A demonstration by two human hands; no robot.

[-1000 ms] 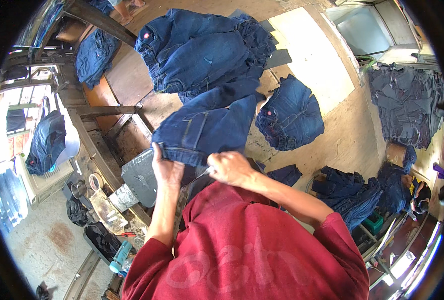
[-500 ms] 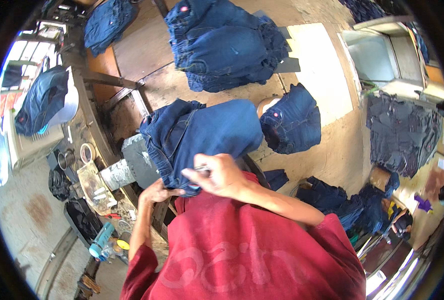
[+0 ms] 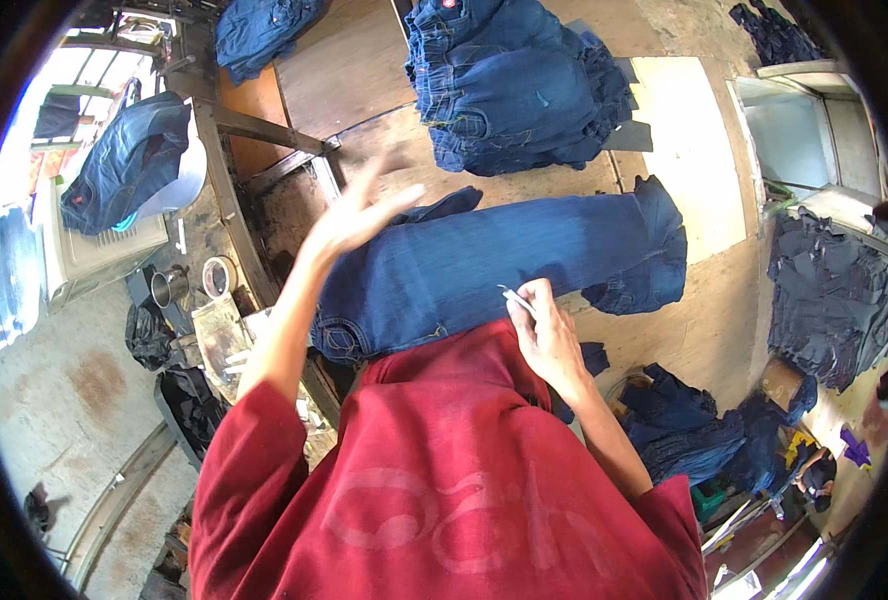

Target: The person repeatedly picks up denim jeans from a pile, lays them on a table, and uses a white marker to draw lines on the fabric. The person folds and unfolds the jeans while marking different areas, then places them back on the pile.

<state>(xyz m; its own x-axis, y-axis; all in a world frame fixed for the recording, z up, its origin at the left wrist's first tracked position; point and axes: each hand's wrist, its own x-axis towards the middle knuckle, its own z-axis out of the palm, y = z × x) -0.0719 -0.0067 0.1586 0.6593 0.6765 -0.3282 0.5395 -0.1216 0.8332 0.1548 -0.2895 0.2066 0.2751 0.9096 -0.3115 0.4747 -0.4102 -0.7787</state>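
A pair of dark blue jeans (image 3: 464, 255) lies stretched sideways in front of me, close to my red shirt. Its pocket and waist part is at the left, and a leg runs to the right. My left hand (image 3: 359, 215) is raised over the waist end, fingers spread and blurred, holding nothing. Near the jeans' lower edge, my right hand (image 3: 552, 338) is closed round a slim silvery tool (image 3: 517, 300) with a pointed tip; its exact kind is unclear. More folded denim (image 3: 639, 290) shows at the far end of the leg.
A tall stack of jeans (image 3: 514, 100) stands ahead on the wooden table. Grey garments (image 3: 829, 300) are piled at the right, with loose denim (image 3: 679, 425) below them. At the left are a tape roll (image 3: 219, 276), a metal cup (image 3: 170, 287) and jeans on a white container (image 3: 129, 165).
The jeans, bunched before, now lie spread out to the right. My left hand has let go of their near edge and risen. My right hand has moved right with the tool.
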